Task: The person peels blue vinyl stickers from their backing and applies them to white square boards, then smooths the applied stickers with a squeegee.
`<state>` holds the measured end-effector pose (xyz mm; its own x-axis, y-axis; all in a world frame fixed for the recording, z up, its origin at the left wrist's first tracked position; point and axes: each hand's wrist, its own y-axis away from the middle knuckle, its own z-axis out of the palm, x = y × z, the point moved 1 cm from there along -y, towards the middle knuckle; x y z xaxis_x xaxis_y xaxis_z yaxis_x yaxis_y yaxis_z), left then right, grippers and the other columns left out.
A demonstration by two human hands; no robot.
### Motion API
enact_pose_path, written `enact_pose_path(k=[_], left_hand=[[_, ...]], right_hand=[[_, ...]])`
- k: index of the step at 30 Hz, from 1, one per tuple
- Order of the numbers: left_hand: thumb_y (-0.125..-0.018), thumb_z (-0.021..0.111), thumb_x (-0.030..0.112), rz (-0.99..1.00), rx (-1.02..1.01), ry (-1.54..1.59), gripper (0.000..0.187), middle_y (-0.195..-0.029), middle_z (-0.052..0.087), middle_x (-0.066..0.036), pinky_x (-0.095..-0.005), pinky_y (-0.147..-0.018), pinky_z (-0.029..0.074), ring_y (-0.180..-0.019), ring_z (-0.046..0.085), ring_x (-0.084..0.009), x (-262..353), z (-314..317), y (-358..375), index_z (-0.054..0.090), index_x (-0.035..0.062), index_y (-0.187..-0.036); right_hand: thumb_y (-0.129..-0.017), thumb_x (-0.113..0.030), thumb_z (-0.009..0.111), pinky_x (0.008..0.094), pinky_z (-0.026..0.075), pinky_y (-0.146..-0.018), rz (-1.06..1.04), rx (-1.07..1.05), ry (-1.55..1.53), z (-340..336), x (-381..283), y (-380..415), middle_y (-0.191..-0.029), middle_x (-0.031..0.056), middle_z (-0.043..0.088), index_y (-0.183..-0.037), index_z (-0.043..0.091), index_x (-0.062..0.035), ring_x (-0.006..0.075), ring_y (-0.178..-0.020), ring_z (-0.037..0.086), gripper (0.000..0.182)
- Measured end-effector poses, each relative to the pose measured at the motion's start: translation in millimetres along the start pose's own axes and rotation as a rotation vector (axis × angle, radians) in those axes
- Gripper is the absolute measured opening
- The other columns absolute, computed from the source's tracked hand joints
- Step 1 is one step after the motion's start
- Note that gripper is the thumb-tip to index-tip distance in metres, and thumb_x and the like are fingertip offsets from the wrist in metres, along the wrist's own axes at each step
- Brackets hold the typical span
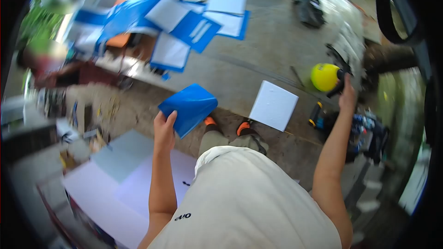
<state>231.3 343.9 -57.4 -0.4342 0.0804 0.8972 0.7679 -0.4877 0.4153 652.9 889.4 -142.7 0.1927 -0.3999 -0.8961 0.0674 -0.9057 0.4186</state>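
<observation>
My left hand (164, 131) grips the near-left edge of a glossy, flat blue panel (191, 106), thumb on top, out in front of the table edge. My right hand (348, 96) is at the far right, with its fingers wrapped around the black top of a yellow spray bottle (324, 77). The bottle is tilted over the table, its rounded yellow body toward the left. Between the hands, a white square panel (274, 106) lies at the table's near edge, with small marks like droplets on its surface.
Blue and white panels (196, 30) lie overlapping on the grey table (272, 50) at the back left. A crumpled black bag (310, 11) rests at the back. Behind me to the left stands a pale board (110, 180). A blurred person (50, 67) is at the left.
</observation>
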Motion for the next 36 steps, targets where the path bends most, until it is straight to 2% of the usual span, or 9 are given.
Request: enact_pose_path(k=[7,11,13,15,23,30,33,35,36], left_hand=[[-0.099,0.064,0.01,0.087,0.235,0.158,0.031,-0.12,0.068,-0.011,-0.0349,-0.095,0.053,-0.104,0.066,-0.0171,-25.8,-67.3,78.1,0.06,-0.0011,-0.128],[-0.099,0.064,0.011,0.163,0.337,0.168,0.032,-0.119,0.068,-0.01,-0.0342,-0.095,0.053,-0.103,0.066,-0.017,-49.0,-103.7,112.8,0.061,-0.0015,-0.128],[-0.099,0.064,0.011,0.207,0.319,0.135,0.033,-0.119,0.068,-0.01,-0.0334,-0.094,0.053,-0.103,0.065,-0.0164,-62.4,-122.1,121.4,0.061,-0.0036,-0.128],[-0.099,0.063,0.011,0.238,0.334,0.098,0.032,-0.117,0.068,-0.009,-0.0326,-0.093,0.053,-0.102,0.064,-0.0157,-72.1,-134.9,127.6,0.061,-0.0041,-0.127],[-0.099,0.063,0.012,0.316,0.279,-0.276,0.027,-0.105,0.071,-0.003,-0.0275,-0.085,0.051,-0.09,0.063,-0.0099,-99.1,-188.4,147.2,0.065,-0.0032,-0.121],[-0.099,0.063,0.011,0.239,0.306,-0.385,0.025,-0.099,0.071,-0.002,-0.0257,-0.079,0.051,-0.085,0.06,-0.0071,-94.2,-230.4,199.1,0.066,-0.0011,-0.121],[-0.1,0.062,0.009,0.24,0.299,-0.193,0.021,-0.099,0.07,-0.002,-0.0301,-0.08,0.052,-0.085,0.061,-0.0095,-106.5,-247.5,211.7,0.067,-0.0001,-0.118],[-0.1,0.061,0.01,0.256,0.278,-0.095,0.02,-0.101,0.07,-0.002,-0.0292,-0.08,0.054,-0.087,0.062,-0.0087,-114.3,-257.0,218.4,0.067,0.0009,-0.118],[-0.1,0.061,0.01,0.259,0.276,-0.094,0.02,-0.101,0.07,-0.002,-0.0292,-0.08,0.054,-0.087,0.062,-0.0087,-111.8,-256.6,223.3,0.067,0.0009,-0.118]], right_hand=[[-0.091,-0.064,0.068,0.0279,0.047,-0.065,-0.015,-0.094,-0.135,44.1,-21.4,3.2,-0.078,0.0,0.062,-0.097,0.066,-0.0044,0.0122,-0.069,0.059,0.06],[-0.097,-0.063,0.059,0.0249,0.04,-0.057,-0.301,-0.278,0.254,89.4,-72.4,117.0,-0.069,-0.0043,0.054,-0.082,0.064,-0.0073,0.0081,-0.059,0.05,0.057],[-0.1,-0.058,0.058,0.0262,0.037,-0.055,-0.505,-0.619,0.577,110.2,-93.3,182.5,-0.066,-0.0037,0.052,-0.078,0.062,-0.0071,0.0075,-0.058,0.048,0.056],[-0.102,-0.051,0.057,0.0282,0.036,-0.054,-0.561,-0.771,0.722,139.0,-94.0,248.3,-0.063,-0.0024,0.05,-0.074,0.06,-0.0059,0.0075,-0.058,0.046,0.054],[-0.101,-0.05,0.056,0.0316,0.042,-0.053,-0.438,-1.255,0.776,250.2,12.2,443.4,-0.059,0.0032,0.056,-0.069,0.062,0.0018,0.0107,-0.056,0.053,0.061],[-0.102,-0.049,0.053,0.0305,0.047,-0.056,-0.456,-1.329,0.853,265.6,59.7,559.9,-0.059,0.0044,0.058,-0.075,0.068,0.0036,0.0129,-0.056,0.058,0.061],[-0.102,-0.05,0.051,0.032,0.047,-0.057,-0.507,-1.302,0.829,264.6,68.9,573.2,-0.058,0.0066,0.059,-0.073,0.066,0.0036,0.015,-0.056,0.059,0.063],[-0.099,-0.054,0.053,0.0395,0.05,-0.063,-0.545,-1.24,0.84,267.2,69.7,572.1,-0.062,0.0166,0.062,-0.077,0.069,0.0063,0.0281,-0.061,0.064,0.067],[-0.099,-0.054,0.053,0.0395,0.05,-0.063,-0.549,-1.237,0.84,268.3,68.1,572.2,-0.062,0.0166,0.062,-0.077,0.069,0.0063,0.0281,-0.061,0.064,0.067]])
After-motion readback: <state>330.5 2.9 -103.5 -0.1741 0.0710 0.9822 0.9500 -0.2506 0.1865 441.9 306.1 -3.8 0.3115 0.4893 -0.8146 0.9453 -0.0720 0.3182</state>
